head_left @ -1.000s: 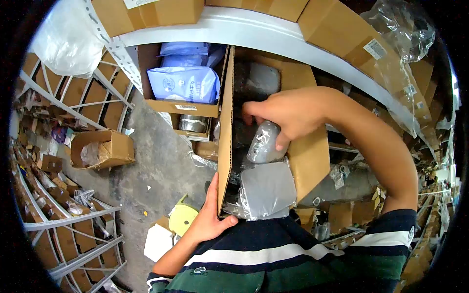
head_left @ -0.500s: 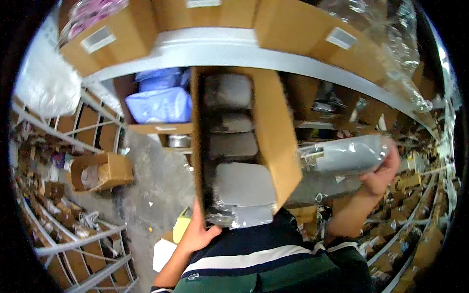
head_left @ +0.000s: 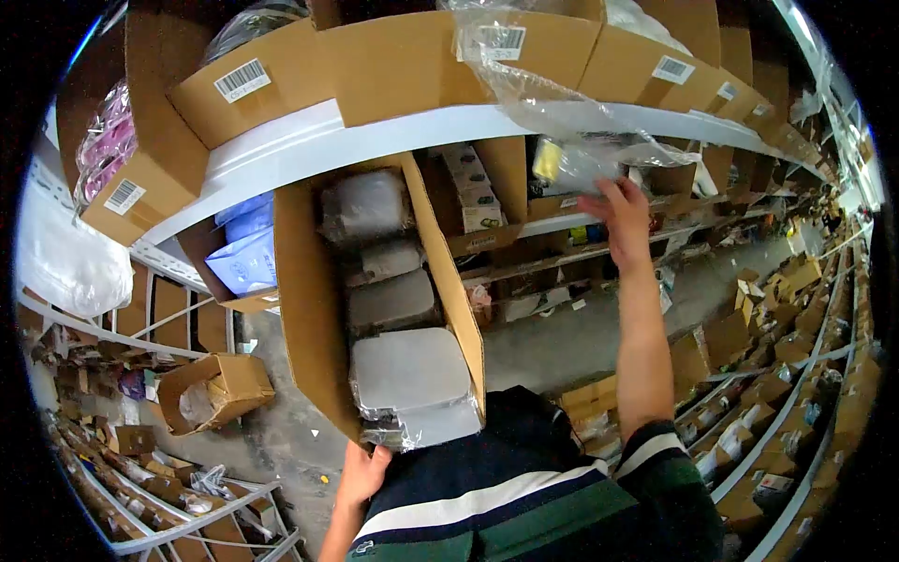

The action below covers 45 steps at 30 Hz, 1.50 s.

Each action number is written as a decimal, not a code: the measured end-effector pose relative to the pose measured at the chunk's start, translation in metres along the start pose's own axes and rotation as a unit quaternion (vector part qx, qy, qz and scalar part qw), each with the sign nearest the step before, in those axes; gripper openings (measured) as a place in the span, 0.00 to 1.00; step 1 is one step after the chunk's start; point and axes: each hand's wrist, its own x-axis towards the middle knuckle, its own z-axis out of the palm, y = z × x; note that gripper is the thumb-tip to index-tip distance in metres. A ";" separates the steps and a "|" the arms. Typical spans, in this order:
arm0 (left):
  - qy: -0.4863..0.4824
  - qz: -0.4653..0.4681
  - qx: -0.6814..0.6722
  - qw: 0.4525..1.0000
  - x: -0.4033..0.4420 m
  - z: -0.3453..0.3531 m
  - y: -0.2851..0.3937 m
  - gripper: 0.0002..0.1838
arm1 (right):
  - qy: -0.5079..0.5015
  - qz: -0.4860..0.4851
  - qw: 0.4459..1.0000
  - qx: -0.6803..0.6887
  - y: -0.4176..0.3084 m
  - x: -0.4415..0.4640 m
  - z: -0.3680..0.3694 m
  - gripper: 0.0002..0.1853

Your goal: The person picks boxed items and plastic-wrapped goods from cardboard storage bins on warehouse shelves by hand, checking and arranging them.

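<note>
A long open cardboard box is tilted in front of my body, and my left hand grips its near lower edge. Grey flat pieces in clear plastic lie in a row inside it. At the shelf on the right, the fingers of my right hand are bent around the near end of a grey plastic-wrapped package. The package is at the mouth of a shelf bin, partly veiled by a hanging clear plastic sheet. What the grey pieces are, I cannot make out.
A white shelf beam crosses above, under barcode-labelled cardboard bins. Blue packages fill a bin left of the box. An open carton stands on the floor at left. More racks line both sides.
My right hand has moved up and inward from the far right to the shelf bin, with the grey package. The held box appears further left, and the view has turned right.
</note>
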 end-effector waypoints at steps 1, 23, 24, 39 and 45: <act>0.008 -0.009 0.000 1.000 -0.001 0.000 -0.001 0.43 | 0.004 -0.012 0.999 -0.047 0.000 0.011 0.008 0.19; -0.095 0.003 -0.048 0.994 0.008 -0.004 -0.013 0.58 | -0.559 -0.463 0.466 -0.506 -0.098 -0.114 0.216 0.10; -0.101 0.004 -0.055 0.993 0.009 -0.005 -0.012 0.59 | -0.565 -0.460 0.425 -0.538 -0.082 -0.109 0.231 0.09; -0.084 0.065 -0.045 0.993 0.018 -0.002 -0.019 0.64 | -0.593 -0.341 0.208 -0.699 -0.018 -0.109 0.301 0.11; -0.061 0.046 -0.034 0.997 0.016 -0.003 0.002 0.60 | -0.566 -0.382 0.341 -0.646 -0.104 -0.110 0.256 0.12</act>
